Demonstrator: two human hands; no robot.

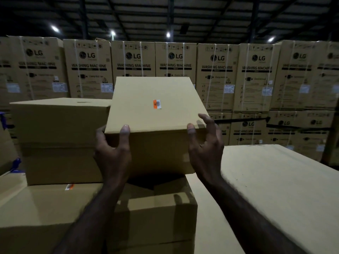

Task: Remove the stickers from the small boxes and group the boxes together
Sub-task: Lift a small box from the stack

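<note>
Before "LG WASHING MACHINE" cartons [176, 60], hands grip a box [156, 107] (orange barcode sticker [157, 104]).

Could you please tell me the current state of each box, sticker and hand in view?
held box: lifted, tilted, gripped at both near corners.
orange sticker: still stuck on the held box's top.
left hand: grips the box's near left corner.
right hand: grips the near right corner.
stacked boxes: closed, left of the held box.
lower box: closed, an orange sticker at its far edge.
washing machine cartons: strapped, stacked behind.
</note>
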